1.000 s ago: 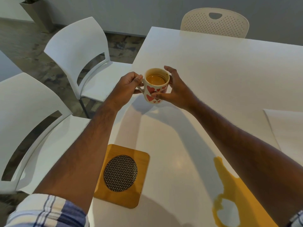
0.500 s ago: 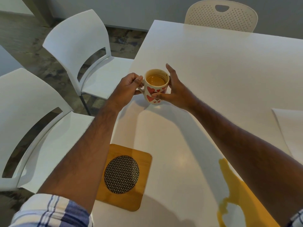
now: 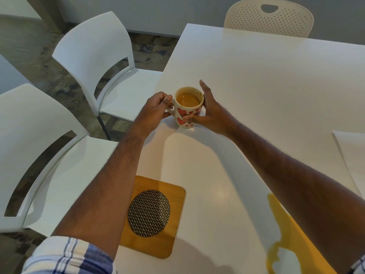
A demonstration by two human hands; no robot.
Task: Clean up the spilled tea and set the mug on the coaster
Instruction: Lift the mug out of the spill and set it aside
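1. A white bench (image 3: 256,80) stood on a mottled floor, with two white chairs (image 3: 98,62) along its left side and a cream perforated chair (image 3: 268,18) at the far end.
2. The mug (image 3: 188,108), printed with red hearts and holding brown tea, was near the bench's left edge, well beyond the coaster.
3. The left hand (image 3: 156,109) pinched the mug's handle, fingers curled.
4. The right hand (image 3: 211,113) cupped the mug's right side, thumb across the front.
5. The wooden coaster (image 3: 173,196) with its dark round mesh centre lay near the front edge.
6. Spilled tea (image 3: 284,230) pooled to the right of it, under the right forearm.
7. A white sheet (image 3: 351,155) lay at the right edge.
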